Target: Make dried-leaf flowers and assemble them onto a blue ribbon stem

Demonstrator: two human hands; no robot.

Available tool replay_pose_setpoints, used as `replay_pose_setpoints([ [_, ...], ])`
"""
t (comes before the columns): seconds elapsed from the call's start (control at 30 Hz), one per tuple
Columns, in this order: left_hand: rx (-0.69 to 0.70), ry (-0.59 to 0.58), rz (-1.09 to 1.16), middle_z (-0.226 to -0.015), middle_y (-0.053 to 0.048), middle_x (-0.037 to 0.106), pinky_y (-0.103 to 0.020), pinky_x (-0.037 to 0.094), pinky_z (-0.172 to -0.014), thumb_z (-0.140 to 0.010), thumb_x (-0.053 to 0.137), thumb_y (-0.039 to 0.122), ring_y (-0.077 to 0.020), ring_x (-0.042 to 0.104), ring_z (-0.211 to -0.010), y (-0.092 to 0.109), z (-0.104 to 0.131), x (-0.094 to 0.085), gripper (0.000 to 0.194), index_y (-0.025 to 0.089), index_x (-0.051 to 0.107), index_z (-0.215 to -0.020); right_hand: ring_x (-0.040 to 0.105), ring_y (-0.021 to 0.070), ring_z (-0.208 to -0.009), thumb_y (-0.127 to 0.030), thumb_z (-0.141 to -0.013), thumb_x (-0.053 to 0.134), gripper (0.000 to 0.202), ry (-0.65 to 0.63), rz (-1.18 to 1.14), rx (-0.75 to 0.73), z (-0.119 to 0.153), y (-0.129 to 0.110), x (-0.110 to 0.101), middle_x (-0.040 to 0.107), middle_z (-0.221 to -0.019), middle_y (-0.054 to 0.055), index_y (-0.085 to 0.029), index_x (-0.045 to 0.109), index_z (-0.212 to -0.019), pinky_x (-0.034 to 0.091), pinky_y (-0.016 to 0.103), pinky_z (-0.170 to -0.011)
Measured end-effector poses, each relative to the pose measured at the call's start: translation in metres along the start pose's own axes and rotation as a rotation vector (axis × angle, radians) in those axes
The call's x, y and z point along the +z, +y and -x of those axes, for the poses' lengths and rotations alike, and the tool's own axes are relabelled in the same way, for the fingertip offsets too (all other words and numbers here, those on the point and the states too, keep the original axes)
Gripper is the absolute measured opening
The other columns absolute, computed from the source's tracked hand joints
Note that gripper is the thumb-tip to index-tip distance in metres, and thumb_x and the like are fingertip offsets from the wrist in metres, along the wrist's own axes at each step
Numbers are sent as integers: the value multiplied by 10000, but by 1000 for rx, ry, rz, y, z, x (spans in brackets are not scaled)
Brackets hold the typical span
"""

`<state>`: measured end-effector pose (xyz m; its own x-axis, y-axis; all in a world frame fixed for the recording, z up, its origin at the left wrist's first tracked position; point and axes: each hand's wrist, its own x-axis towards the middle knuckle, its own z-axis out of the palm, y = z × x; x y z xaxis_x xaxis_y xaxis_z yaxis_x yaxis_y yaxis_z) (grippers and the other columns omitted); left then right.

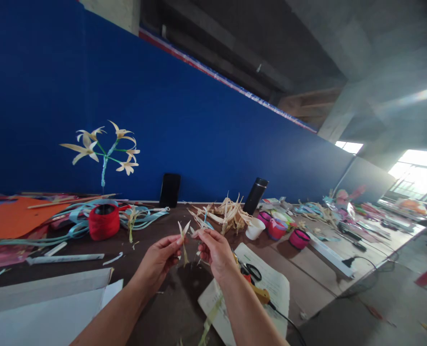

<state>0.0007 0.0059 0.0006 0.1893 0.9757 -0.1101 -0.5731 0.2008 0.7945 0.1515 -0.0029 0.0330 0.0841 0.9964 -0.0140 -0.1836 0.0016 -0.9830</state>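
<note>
Over the middle of the dark table, my left hand (162,256) pinches a pale strip of dried husk (184,232) that splits into two pointed tips at the top. Close beside it, my right hand (213,251) has thumb and fingers pressed together on a small pale piece whose kind I cannot make out. The hands are slightly apart. Just behind them lies a heap of dried husk strips (231,215). At the back left stands a flower spray (105,154) with cream husk petals and a blue-wrapped stem.
A red spool (104,222) and blue ribbons (150,222) lie left, near a white box (43,307). Scissors (253,272) and a yellow corded tool (261,292) rest on an open booklet (280,288). A phone (170,190), black bottle (255,196) and white cup (255,228) stand behind.
</note>
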Motion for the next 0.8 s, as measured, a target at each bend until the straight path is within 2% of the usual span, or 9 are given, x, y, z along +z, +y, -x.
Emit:
replay_pose_setpoints([
  [0.3,4,-3,-69,-651,2,623,-120,361,-435,-587,803,299,-26,470,-495,-2,-1,2,300,122,718,-813,386,36,-391,-409,-641,703,276,103,49,-79,-3,15,4,596,-599,-16,-145,706,-721,289,166,-370],
  [0.53,-7,7,-110,-645,6,624,-131,371,-445,-564,812,312,-34,473,-496,-3,-1,2,295,137,722,-782,369,51,-378,-405,-678,682,262,70,84,-104,-2,16,5,516,-469,-47,-146,693,-712,251,177,-378],
  [0.8,11,-15,-161,-581,11,596,-144,353,-442,-570,802,331,-50,467,-481,-6,-2,0,292,129,712,-761,366,47,-382,-401,-701,666,264,43,76,-108,1,14,7,517,-489,-47,-142,672,-751,257,176,-396],
])
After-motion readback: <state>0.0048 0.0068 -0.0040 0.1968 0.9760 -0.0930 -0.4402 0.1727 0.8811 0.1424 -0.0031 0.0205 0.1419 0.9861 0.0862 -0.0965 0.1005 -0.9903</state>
